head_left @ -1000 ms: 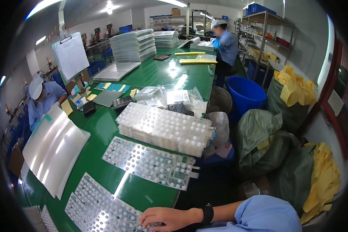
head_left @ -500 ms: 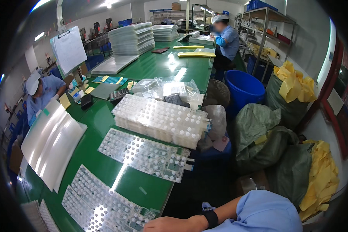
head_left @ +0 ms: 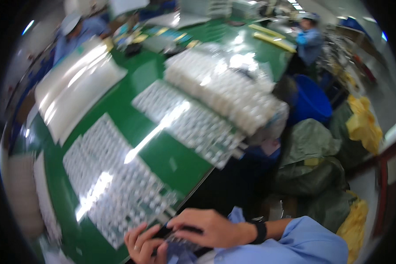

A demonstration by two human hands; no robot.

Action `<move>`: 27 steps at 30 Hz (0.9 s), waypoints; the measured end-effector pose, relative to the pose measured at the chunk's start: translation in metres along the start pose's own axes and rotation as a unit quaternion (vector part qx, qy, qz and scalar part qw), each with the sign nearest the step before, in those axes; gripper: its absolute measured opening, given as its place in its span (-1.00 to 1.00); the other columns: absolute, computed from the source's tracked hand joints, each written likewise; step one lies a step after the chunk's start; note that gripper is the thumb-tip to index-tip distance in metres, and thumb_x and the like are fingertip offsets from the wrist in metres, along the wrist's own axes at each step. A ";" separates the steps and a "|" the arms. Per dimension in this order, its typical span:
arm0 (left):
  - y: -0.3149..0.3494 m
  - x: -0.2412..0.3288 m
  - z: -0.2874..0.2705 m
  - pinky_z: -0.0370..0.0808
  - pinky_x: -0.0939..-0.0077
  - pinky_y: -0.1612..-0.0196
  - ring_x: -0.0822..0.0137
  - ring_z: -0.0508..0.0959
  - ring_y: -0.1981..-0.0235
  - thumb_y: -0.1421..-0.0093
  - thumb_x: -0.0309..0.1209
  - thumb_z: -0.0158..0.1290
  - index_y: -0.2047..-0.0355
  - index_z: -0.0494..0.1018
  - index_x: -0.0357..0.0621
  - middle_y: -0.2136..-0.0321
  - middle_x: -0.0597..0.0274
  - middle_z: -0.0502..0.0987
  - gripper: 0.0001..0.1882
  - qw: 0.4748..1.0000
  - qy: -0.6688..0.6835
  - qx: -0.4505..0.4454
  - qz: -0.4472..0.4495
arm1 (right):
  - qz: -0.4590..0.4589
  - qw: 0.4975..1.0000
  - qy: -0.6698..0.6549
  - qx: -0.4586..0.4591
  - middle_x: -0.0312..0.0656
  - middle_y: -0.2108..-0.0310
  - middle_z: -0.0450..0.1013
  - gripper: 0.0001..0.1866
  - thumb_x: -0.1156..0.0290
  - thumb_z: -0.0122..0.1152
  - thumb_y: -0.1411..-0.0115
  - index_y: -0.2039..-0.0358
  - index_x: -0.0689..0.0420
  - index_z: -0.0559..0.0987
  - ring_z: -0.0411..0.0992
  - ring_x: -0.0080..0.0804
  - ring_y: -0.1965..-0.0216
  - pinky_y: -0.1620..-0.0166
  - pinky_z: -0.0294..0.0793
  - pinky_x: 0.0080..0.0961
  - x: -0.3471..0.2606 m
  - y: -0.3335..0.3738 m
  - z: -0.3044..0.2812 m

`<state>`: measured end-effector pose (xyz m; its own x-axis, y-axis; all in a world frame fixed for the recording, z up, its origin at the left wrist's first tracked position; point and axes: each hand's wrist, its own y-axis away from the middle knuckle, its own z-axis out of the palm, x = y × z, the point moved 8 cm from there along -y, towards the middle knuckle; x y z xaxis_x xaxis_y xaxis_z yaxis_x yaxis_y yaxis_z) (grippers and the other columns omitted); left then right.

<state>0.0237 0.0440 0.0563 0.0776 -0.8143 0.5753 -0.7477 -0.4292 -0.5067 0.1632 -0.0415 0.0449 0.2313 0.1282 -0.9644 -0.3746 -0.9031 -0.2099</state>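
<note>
My right hand, with a dark band at its wrist, is bent with thumb and fingertips curled in toward the left. Facing it, my left hand has its fingers curled. The hands meet at the table's near edge, around something small and dark, too blurred to name. Just beyond them lies a translucent keypad membrane sheet with rows of whitish domes; its connector tails end by my fingertips. Another such sheet lies farther right, in front of a thick stack of keypad sheets.
Curved clear plastic sheets lie at the left of the green table. A pale stack stands at the near left. Right of the table are a blue bin and dark green sacks. Two co-workers sit at the far side.
My view has swung down and turned. My left hand has come into view, and my right hand has lifted and met it near the table edge.
</note>
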 end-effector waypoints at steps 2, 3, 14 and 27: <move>0.004 -0.006 0.002 0.19 0.05 -0.11 0.04 0.47 -0.02 -0.06 -0.23 0.17 0.60 0.51 -0.09 0.21 0.21 0.63 -0.76 0.998 0.002 -0.028 -0.059 | 0.026 0.999 0.009 -0.029 -0.08 0.35 0.46 -0.81 0.55 0.23 -0.14 0.20 0.24 0.54 0.49 -0.20 0.34 0.26 0.48 -0.45 -0.006 -0.001 -0.002; 0.000 0.000 0.000 0.27 0.15 -0.02 0.10 0.51 0.04 -0.01 -0.24 0.21 0.61 0.50 -0.06 0.22 0.25 0.63 -0.79 0.999 -0.016 -0.020 -0.038 | -0.002 0.999 0.019 -0.033 -0.09 0.34 0.47 -0.84 0.56 0.25 -0.12 0.25 0.24 0.56 0.49 -0.22 0.35 0.27 0.48 -0.46 -0.008 -0.002 -0.002; -0.012 -0.007 0.019 0.32 0.20 -0.01 0.05 0.51 0.03 0.00 -0.35 0.18 0.61 0.46 -0.13 0.22 0.12 0.62 -0.83 0.994 -0.018 -0.052 -0.095 | 0.035 0.998 0.024 0.048 -0.17 0.35 0.48 -0.87 0.67 0.25 -0.07 0.34 0.24 0.58 0.48 -0.37 0.25 0.18 0.46 -0.53 0.014 -0.012 -0.068; -0.016 -0.019 0.062 0.36 0.21 -0.03 0.08 0.46 -0.10 0.07 -0.34 0.26 0.58 0.48 -0.06 0.07 0.20 0.58 -0.83 0.989 0.010 -0.140 -0.044 | 0.136 0.985 0.097 -0.029 -0.25 0.42 0.47 -0.94 0.54 0.20 -0.15 0.35 0.25 0.56 0.40 -0.62 0.48 0.50 0.34 -0.66 0.056 -0.063 -0.041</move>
<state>0.0750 0.0422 0.0138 0.1382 -0.7695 0.6235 -0.8925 -0.3697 -0.2584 0.2364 0.0054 0.0107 0.2988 -0.1980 -0.9336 -0.3966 -0.9155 0.0672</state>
